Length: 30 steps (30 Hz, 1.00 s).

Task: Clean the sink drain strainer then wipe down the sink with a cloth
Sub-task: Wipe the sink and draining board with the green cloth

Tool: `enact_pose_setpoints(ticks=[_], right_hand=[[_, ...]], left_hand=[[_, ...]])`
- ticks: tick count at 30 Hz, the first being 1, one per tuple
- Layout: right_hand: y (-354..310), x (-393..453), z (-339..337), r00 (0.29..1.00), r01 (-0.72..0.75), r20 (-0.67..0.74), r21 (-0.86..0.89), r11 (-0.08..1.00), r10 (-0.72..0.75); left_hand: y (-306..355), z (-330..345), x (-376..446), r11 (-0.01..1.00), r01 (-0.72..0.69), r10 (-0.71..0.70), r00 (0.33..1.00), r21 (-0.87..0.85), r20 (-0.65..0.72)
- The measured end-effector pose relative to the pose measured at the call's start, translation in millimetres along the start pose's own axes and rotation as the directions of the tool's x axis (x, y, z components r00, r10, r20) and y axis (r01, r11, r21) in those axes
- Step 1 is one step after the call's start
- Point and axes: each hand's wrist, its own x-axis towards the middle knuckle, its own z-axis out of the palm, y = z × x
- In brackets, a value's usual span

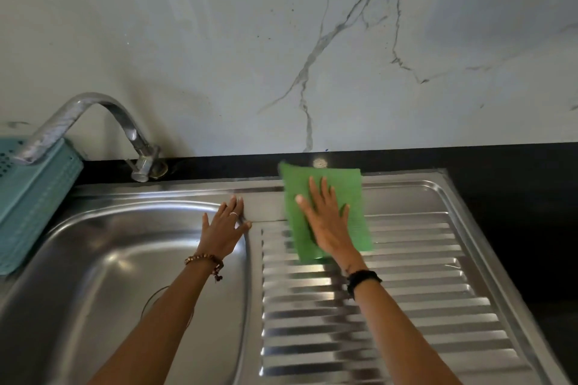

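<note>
At the far left a teal plastic basket (29, 194) sits on the dark counter (516, 172), its near side against the edge of the steel sink (93, 259). The curved chrome tap (93, 116) rises from the counter behind the basin and arches left over the basket. The basin itself looks bare and shiny; the drain strainer (153, 297) shows only as a thin arc of rim beside the left forearm, which hides the rest.

The left hand (223, 228) lies palm down on the rim between basin and drainboard, fingers loosely spread and flat, gripping nothing. A ring sits on one finger and a beaded bracelet (205, 261) circles the wrist.

To its right, the right hand (325, 216) presses flat with fingers spread on a green cloth (344, 187), which lies opened out over the far left corner of the ridged drainboard (406, 306), its top edge reaching the counter. A dark band (364, 278) wraps this wrist. Veined marble wall (312, 56) rises behind.
</note>
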Motion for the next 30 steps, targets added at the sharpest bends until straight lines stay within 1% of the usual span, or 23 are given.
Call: enact_pose_setpoints(ticks=[1, 2, 3, 4, 5, 7, 8, 10, 12, 17, 19, 20, 22, 23, 25, 26, 28, 29, 30], right_hand=[[-5.1, 7.9, 11.2, 0.998, -0.009, 0.061, -0.118, 0.993, 0.016], [-9.0, 10.6, 20.2, 0.997, -0.005, 0.07, -0.24, 0.971, 0.023], [-15.8, 8.2, 24.9, 0.998, -0.022, 0.057, -0.31, 0.951, 0.041], [-17.9, 9.1, 31.7, 0.999, -0.032, 0.016, -0.357, 0.934, 0.041], [-23.1, 7.7, 36.4, 0.999, -0.035, 0.011, -0.388, 0.921, 0.043], [-38.5, 15.3, 47.3, 0.999, -0.014, 0.025, -0.353, 0.935, 0.024], [-50.6, 21.8, 55.6, 1.0, 0.014, 0.027, -0.364, 0.931, -0.004], [-76.4, 27.7, 71.3, 0.996, 0.09, 0.053, -0.373, 0.923, -0.076], [-88.9, 30.8, 81.9, 0.987, 0.162, 0.075, -0.399, 0.903, -0.144], [-80.4, 35.2, 74.9, 0.97, 0.243, 0.119, -0.398, 0.885, -0.213], [-64.9, 33.6, 62.7, 0.978, 0.205, 0.1, -0.353, 0.913, -0.181], [-52.1, 32.2, 53.4, 0.986, 0.166, 0.079, -0.333, 0.928, -0.148], [-17.6, 26.2, 30.8, 0.997, 0.079, 0.026, -0.336, 0.939, -0.074], [4.2, 22.7, 16.0, 1.0, 0.026, -0.001, -0.351, 0.936, -0.028], [51.7, 15.6, -17.4, 0.993, -0.113, -0.056, -0.367, 0.923, 0.1], [74.4, 11.8, -34.6, 0.983, -0.185, -0.073, -0.379, 0.907, 0.17], [106.9, 5.8, -62.1, 0.956, -0.286, -0.074, -0.433, 0.855, 0.283], [114.1, 5.9, -69.2, 0.944, -0.318, -0.064, -0.438, 0.841, 0.323], [115.6, 6.3, -71.4, 0.932, -0.348, -0.059, -0.417, 0.84, 0.358]], left_hand=[[-2.8, -0.9, 1.6, 1.0, -0.016, 0.016, 1.0, -0.019, -0.004], [-6.9, -1.2, 2.7, 0.999, -0.024, 0.024, 1.0, -0.039, -0.008], [-11.4, -0.4, 4.3, 0.998, -0.036, 0.035, 0.999, -0.055, -0.018], [-13.0, -0.8, 4.8, 0.995, -0.059, 0.057, 0.998, -0.085, -0.03], [-15.6, 0.3, 6.3, 0.989, -0.081, 0.076, 0.996, -0.124, -0.043], [-16.8, 1.6, 10.4, 0.972, -0.117, 0.106, 0.992, -0.204, -0.065], [-17.5, 0.9, 11.0, 0.966, -0.128, 0.115, 0.991, -0.224, -0.072], [-21.3, 1.7, 10.9, 0.965, -0.171, 0.158, 0.984, -0.201, -0.08], [-23.0, 7.0, 7.5, 0.97, -0.204, 0.196, 0.978, -0.132, -0.068], [-12.6, 6.3, 5.2, 0.98, -0.118, 0.118, 0.993, -0.159, -0.015], [-7.9, 3.4, 3.6, 0.983, -0.116, 0.113, 0.993, -0.141, -0.031], [-2.9, 3.3, 3.4, 0.981, -0.142, 0.137, 0.99, -0.129, -0.045], [15.4, 7.9, 4.5, 0.961, -0.237, 0.231, 0.971, -0.141, -0.054], [28.4, 10.9, 5.6, 0.942, -0.282, 0.279, 0.959, -0.182, -0.041], [51.7, 18.5, 8.1, 0.922, -0.316, 0.329, 0.944, -0.223, 0.021], [59.0, 24.8, 9.4, 0.93, -0.324, 0.338, 0.94, -0.173, 0.056], [64.2, 37.9, 11.6, 0.933, -0.361, 0.359, 0.931, 0.013, 0.065], [63.4, 42.0, 13.4, 0.928, -0.367, 0.363, 0.93, 0.066, 0.057], [62.5, 45.0, 14.7, 0.927, -0.366, 0.362, 0.93, 0.081, 0.055]])
